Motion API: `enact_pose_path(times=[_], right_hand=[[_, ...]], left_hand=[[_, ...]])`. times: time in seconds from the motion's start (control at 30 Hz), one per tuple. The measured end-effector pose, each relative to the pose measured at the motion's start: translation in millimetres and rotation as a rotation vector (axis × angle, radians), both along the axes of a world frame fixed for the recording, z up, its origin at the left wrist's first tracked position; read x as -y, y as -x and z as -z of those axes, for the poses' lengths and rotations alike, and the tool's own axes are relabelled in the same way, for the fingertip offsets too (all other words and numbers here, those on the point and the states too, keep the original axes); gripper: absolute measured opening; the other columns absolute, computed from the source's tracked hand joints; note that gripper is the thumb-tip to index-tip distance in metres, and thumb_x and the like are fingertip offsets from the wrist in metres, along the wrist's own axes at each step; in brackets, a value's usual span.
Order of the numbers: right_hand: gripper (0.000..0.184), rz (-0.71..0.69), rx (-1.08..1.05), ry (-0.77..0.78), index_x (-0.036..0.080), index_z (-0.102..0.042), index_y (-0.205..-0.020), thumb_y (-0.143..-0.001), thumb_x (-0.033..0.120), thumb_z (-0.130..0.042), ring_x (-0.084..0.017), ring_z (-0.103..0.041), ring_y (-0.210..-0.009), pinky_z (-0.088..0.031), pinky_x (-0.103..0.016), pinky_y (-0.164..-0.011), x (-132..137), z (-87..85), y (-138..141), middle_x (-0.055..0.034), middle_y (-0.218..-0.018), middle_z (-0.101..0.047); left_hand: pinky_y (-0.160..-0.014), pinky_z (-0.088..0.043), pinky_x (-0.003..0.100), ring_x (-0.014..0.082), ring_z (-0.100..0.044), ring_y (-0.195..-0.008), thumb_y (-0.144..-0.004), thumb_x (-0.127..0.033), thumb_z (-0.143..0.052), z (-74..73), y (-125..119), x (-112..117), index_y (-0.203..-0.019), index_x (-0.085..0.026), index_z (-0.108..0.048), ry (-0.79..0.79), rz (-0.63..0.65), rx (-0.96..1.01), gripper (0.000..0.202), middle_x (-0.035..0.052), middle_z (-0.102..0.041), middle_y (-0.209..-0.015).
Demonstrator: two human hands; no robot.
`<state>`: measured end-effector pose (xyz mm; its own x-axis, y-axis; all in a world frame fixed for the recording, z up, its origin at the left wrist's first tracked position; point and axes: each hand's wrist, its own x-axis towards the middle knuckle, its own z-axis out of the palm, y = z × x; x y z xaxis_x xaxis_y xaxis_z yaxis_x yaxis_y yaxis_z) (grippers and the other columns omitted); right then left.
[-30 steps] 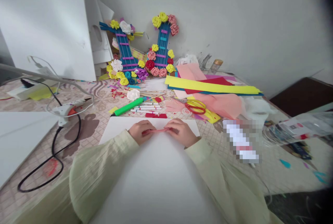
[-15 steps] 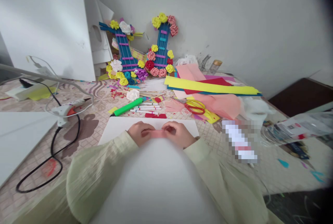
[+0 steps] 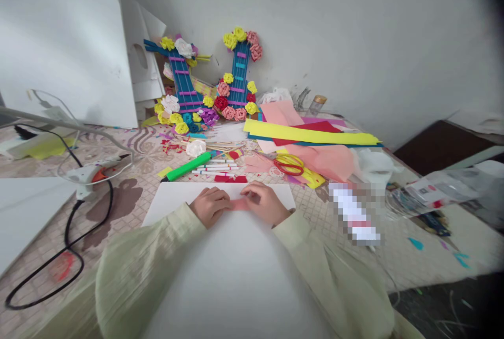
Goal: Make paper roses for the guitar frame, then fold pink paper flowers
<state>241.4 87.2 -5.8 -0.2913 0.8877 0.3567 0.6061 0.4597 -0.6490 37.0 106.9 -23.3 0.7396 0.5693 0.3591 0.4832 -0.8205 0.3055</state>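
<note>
A short pink strip of crepe paper (image 3: 238,204) spans the gap between my two hands, above a white board (image 3: 236,260). My left hand (image 3: 210,205) is closed on the strip's left end, fingers bent over it. On the other end, my right hand (image 3: 264,202) pinches the paper between thumb and curled fingers. The part of the strip under the fingers is hidden. Just beyond the board lie a green roll (image 3: 189,166), several markers (image 3: 216,169) and red-handled scissors (image 3: 289,163).
Two blue paper guitars (image 3: 239,74) with paper roses lean on the wall. Crepe sheets, including a yellow strip (image 3: 311,131), lie at the back right. A hot glue gun (image 3: 87,173) with a black cord rests left. At right are a blurred-out device (image 3: 356,215) and a plastic bottle (image 3: 441,192).
The view has shifted, so the scene sits slightly left and lower. My left fingers have flattened over the strip's end; my right hand keeps its pinch.
</note>
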Motion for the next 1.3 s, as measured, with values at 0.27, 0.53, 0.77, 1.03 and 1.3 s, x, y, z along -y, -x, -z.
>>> enact_pose_path(times=[0.27, 0.53, 0.77, 1.03, 1.3], right_hand=[[0.024, 0.246, 0.173, -0.041, 0.015, -0.063, -0.084, -0.068, 0.005, -0.049, -0.019, -0.055, -0.077, -0.042, -0.03, -0.071, -73.3, -11.8, -50.0, -0.0069, -0.083, -0.063], [0.025, 0.223, 0.307, 0.078, 0.018, -0.067, -0.075, -0.056, 0.003, -0.061, -0.021, -0.056, -0.071, -0.039, -0.029, -0.068, -102.0, -8.5, -53.3, -0.0045, -0.066, -0.064], [0.009, 0.169, 0.177, 0.207, 0.014, -0.065, -0.069, -0.066, 0.015, -0.057, -0.015, -0.055, -0.063, -0.041, -0.024, -0.06, -109.6, -17.7, -57.3, -0.0037, -0.07, -0.064], [0.017, 0.073, 0.002, 0.302, 0.012, -0.061, -0.073, -0.068, 0.027, -0.054, -0.015, -0.055, -0.064, -0.043, -0.026, -0.06, -113.4, -27.8, -67.0, -0.0036, -0.07, -0.062], [0.029, -0.038, -0.03, 0.282, 0.012, -0.058, -0.083, -0.073, 0.037, -0.049, -0.013, -0.055, -0.07, -0.042, -0.025, -0.065, -114.2, -43.5, -58.4, -0.0042, -0.08, -0.061]], left_hand=[[-0.07, -0.034, 0.03, 0.0169, -0.05, -0.08, -0.069, -0.006, -0.04, -2.2, -0.6, 3.5, -0.084, -0.021, -0.061, 0.036, -0.018, 0.005, 0.03, 0.0032, -0.061, -0.086], [-0.069, -0.035, 0.031, 0.0175, -0.05, -0.08, -0.066, -0.004, -0.042, -1.8, -1.5, 5.5, -0.084, -0.022, -0.06, 0.024, -0.036, -0.001, 0.031, 0.0034, -0.06, -0.086], [-0.069, -0.036, 0.03, 0.0174, -0.05, -0.08, -0.067, -0.005, -0.041, -1.1, -1.4, 5.6, -0.084, -0.022, -0.06, 0.025, -0.048, -0.019, 0.031, 0.0034, -0.06, -0.087], [-0.069, -0.036, 0.031, 0.0175, -0.051, -0.081, -0.067, -0.006, -0.041, -3.0, -1.7, 6.1, -0.083, -0.022, -0.06, 0.041, -0.052, -0.016, 0.03, 0.0027, -0.06, -0.087], [-0.068, -0.036, 0.03, 0.0169, -0.051, -0.08, -0.068, -0.006, -0.04, -2.9, -1.2, 6.2, -0.082, -0.022, -0.061, 0.049, -0.043, 0.008, 0.029, 0.0026, -0.06, -0.086]])
